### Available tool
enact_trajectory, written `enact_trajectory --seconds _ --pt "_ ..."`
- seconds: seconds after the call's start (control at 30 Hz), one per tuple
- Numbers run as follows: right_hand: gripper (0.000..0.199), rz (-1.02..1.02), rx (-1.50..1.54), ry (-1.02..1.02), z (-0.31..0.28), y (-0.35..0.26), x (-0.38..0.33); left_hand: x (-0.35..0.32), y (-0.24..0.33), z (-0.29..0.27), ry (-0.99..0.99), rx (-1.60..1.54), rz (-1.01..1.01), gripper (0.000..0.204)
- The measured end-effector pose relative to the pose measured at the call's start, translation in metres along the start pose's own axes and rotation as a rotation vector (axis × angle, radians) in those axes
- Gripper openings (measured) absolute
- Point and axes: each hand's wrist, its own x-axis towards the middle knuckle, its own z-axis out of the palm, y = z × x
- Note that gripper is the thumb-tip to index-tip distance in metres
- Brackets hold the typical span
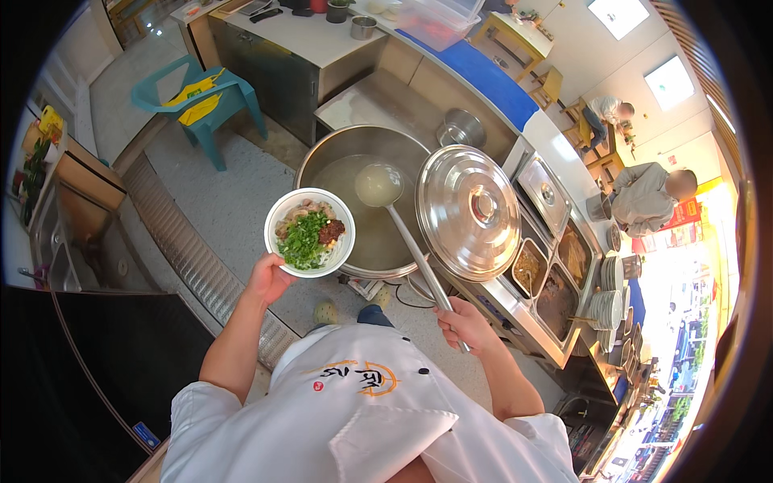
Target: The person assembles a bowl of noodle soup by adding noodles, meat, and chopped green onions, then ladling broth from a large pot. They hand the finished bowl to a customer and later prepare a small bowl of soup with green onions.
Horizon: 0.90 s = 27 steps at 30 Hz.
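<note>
Evidently, the left hand [268,279] grips a bowl [309,193] upright (keeping toppings [303,241] in), the right hand [465,324] a ladle handle [415,251], outside the pot [346,145].

The short-sleeved white jacket [282,427] has black buttons [423,371] and orange markings [377,378].

At the left fingers [270,267], a smooth bowl [270,233]; in the right fingers [454,315], a satiny metal ladle [417,254]; beyond both, a shiny metal pot [362,141] and a glossy metal lid [455,217]; farther left, a matt plastic chair [228,111].
</note>
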Motion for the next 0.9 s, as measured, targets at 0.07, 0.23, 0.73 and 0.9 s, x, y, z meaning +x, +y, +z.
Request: enact_trajectory --seconds 0.07,0.23,0.73,0.9 --pt "0.018 -0.002 0.017 0.0 0.003 -0.005 -0.02 -0.002 -0.001 -0.002 0.041 0.014 -0.02 0.062" --pt "0.021 -0.003 0.015 -0.022 0.009 -0.012 -0.061 -0.005 -0.006 -0.003 -0.053 0.016 0.011 0.063" --pt "0.021 0.0 -0.19 -0.084 0.045 0.007 -0.105 -0.014 -0.009 -0.005 -0.056 -0.001 0.005 0.063" --pt "0.021 -0.033 -0.275 -0.085 0.05 0.009 -0.108 -0.016 -0.01 -0.006 -0.038 0.002 -0.006 0.062"
